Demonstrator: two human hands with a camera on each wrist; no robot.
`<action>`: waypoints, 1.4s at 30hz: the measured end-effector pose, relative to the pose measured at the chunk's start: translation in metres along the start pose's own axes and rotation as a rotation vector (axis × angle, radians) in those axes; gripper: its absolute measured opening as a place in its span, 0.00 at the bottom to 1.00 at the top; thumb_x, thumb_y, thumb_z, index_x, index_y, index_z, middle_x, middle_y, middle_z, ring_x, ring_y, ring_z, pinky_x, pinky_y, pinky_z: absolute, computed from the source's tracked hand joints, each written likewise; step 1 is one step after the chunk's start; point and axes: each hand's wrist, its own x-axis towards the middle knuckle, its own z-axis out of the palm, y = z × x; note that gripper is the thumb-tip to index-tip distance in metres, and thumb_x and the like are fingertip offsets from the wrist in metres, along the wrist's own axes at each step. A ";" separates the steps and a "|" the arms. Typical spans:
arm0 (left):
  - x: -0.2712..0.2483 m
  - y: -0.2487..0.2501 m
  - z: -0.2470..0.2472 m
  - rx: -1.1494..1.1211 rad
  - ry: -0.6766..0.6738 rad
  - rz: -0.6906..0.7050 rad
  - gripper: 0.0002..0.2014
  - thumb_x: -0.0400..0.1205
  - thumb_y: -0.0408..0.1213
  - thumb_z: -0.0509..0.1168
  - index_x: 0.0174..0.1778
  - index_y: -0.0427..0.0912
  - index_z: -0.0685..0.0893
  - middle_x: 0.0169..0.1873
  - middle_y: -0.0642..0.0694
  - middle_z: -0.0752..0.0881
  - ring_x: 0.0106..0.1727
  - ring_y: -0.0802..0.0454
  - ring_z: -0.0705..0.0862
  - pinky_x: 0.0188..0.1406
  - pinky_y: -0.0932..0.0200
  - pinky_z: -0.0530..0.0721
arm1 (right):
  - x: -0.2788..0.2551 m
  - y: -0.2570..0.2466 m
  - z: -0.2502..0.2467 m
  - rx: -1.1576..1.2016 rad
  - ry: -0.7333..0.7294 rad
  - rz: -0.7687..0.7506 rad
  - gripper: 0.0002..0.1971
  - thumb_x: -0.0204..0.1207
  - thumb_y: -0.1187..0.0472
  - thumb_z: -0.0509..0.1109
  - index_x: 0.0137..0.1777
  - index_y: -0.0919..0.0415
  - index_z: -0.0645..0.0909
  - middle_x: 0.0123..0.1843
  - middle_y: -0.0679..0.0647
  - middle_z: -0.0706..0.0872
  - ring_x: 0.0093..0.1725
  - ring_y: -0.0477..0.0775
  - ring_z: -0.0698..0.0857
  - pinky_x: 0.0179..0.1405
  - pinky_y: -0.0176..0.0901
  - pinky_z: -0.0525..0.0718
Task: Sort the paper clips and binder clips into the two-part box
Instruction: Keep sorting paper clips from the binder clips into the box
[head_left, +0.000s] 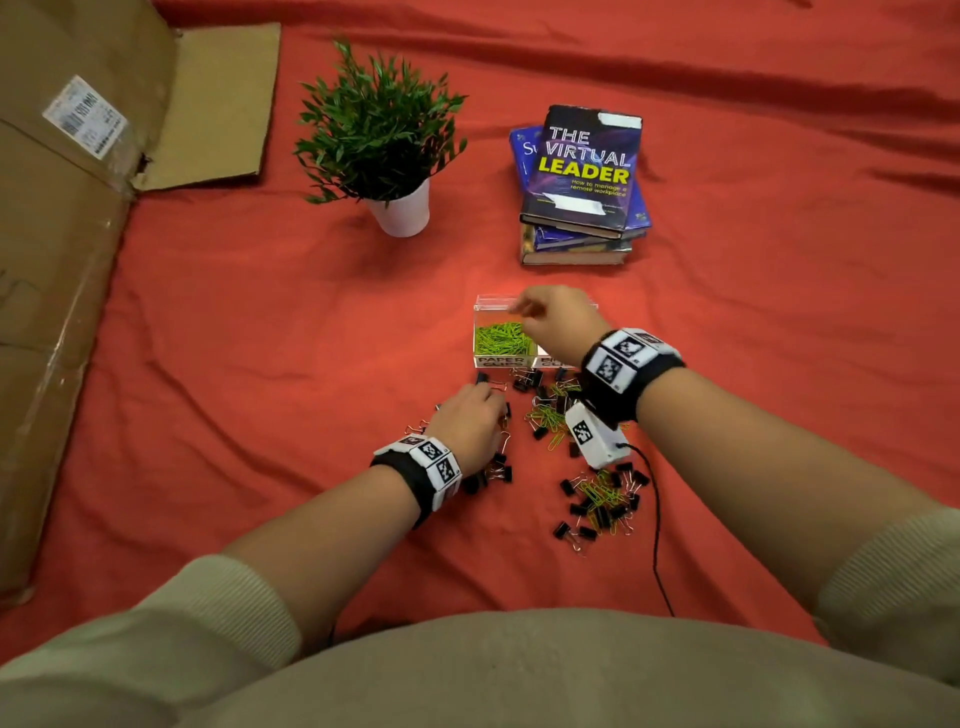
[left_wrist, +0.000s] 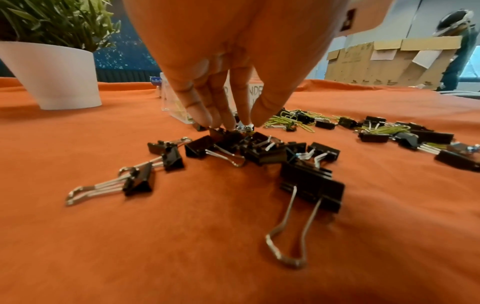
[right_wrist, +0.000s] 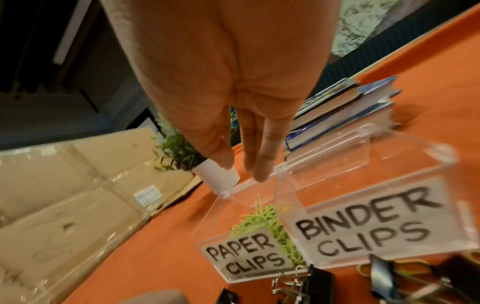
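From the head view, the clear box (head_left: 491, 312) stands on the red cloth (head_left: 260, 338), its left part holding green paper clips (head_left: 501, 338). The right hand (head_left: 558, 319) hovers over the box, fingers reaching toward the left part; whether they hold anything cannot be told here. The left hand (head_left: 470, 423) lies low on the cloth nearer the person, among scattered binder clips (head_left: 597, 504) mixed with loose green clips. A plant (head_left: 382, 135), books (head_left: 584, 176) and cardboard (head_left: 62, 234) sit farther off.

In the left wrist view, the left hand (left_wrist: 228, 61) points down, its fingertips (left_wrist: 202, 120) drawn together on a black binder clip (left_wrist: 223, 133) at the far edge of a small heap; more clips lie just beside and nearer the camera.

In the right wrist view, the right hand (right_wrist: 233, 92) hangs above the box (right_wrist: 285, 185) with straight, loosely parted fingers (right_wrist: 267, 160), holding nothing. Below them is the part labelled PAPER CLIPS (right_wrist: 244, 255), with green clips inside; the part labelled BINDER CLIPS (right_wrist: 363, 226) is beside it. Black binder clips lie just in front of the box.
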 end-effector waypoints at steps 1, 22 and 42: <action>0.002 0.001 -0.001 -0.016 0.014 -0.015 0.13 0.78 0.34 0.62 0.57 0.38 0.79 0.55 0.40 0.79 0.59 0.40 0.76 0.56 0.44 0.78 | -0.008 0.007 -0.003 0.041 0.042 0.018 0.09 0.75 0.66 0.65 0.49 0.60 0.87 0.47 0.56 0.90 0.44 0.52 0.86 0.52 0.48 0.86; 0.011 -0.003 -0.007 -0.080 0.079 -0.197 0.10 0.81 0.34 0.60 0.55 0.42 0.82 0.54 0.42 0.78 0.58 0.42 0.78 0.50 0.48 0.81 | -0.071 0.049 0.064 -0.424 -0.115 0.172 0.23 0.79 0.48 0.63 0.63 0.68 0.75 0.63 0.62 0.78 0.63 0.64 0.79 0.57 0.56 0.81; 0.009 0.018 -0.004 0.217 -0.117 0.020 0.11 0.77 0.33 0.64 0.54 0.35 0.77 0.54 0.38 0.81 0.58 0.41 0.78 0.57 0.51 0.77 | -0.089 0.063 0.059 -0.093 -0.064 0.070 0.05 0.75 0.64 0.65 0.44 0.65 0.82 0.48 0.58 0.81 0.48 0.57 0.81 0.47 0.46 0.81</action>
